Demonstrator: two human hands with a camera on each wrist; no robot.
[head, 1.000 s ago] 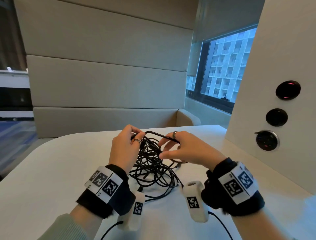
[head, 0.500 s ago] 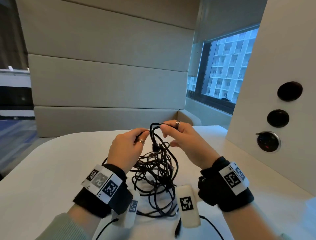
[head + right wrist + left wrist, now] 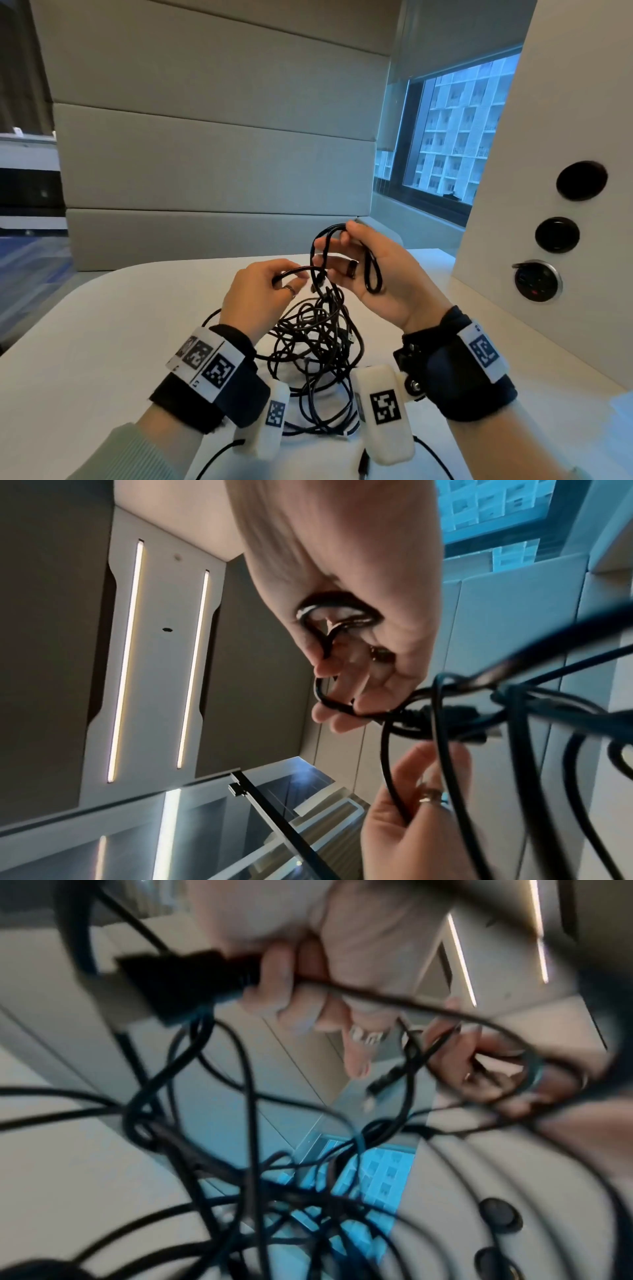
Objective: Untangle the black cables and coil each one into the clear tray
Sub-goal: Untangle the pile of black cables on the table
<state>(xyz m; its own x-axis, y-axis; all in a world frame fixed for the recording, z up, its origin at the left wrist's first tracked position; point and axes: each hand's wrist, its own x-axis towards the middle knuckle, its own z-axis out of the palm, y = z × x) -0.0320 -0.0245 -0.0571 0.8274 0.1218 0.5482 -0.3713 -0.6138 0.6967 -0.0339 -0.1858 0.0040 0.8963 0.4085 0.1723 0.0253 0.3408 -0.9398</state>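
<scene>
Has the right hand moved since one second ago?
Yes. The right hand has risen with its cable loop: before, it was low over the table; now its fingertips reach the table's far edge.

my head camera looks forward and down over the cables on the table. each wrist camera sits close beneath them, tilted upward; all three share that tangle.

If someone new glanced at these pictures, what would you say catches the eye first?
First, the knot of black cables hanging in the middle, lifted partly off the white table. The right hand holds a loop of cable highest, palm turned up, while the left hand pinches a strand just beside it. Next, the three round dark sockets on the white panel at the right.
</scene>
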